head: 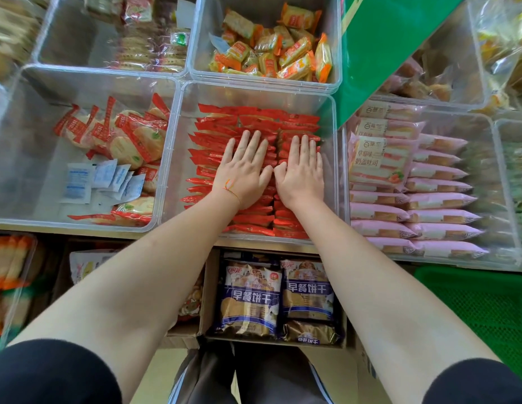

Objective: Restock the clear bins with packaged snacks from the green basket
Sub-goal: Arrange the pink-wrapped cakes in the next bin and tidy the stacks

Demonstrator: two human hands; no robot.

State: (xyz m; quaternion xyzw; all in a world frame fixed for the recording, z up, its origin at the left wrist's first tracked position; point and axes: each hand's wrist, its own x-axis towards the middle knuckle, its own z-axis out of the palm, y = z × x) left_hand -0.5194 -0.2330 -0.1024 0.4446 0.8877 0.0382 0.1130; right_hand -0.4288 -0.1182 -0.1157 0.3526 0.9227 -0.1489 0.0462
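Note:
A clear bin in the middle of the shelf is packed with rows of red-wrapped snack packets. My left hand lies flat on the packets, fingers straight and spread. Right beside it my right hand presses down flat too, thumbs almost touching. Neither hand holds a packet. The green basket shows at the lower right, its mesh wall only partly in view.
The left bin holds round crackers and white sachets. Behind, a bin holds orange packets. Pink bread packs fill the right bin. A cardboard box with blue biscuit bags sits below the shelf. A green sign leans at the back right.

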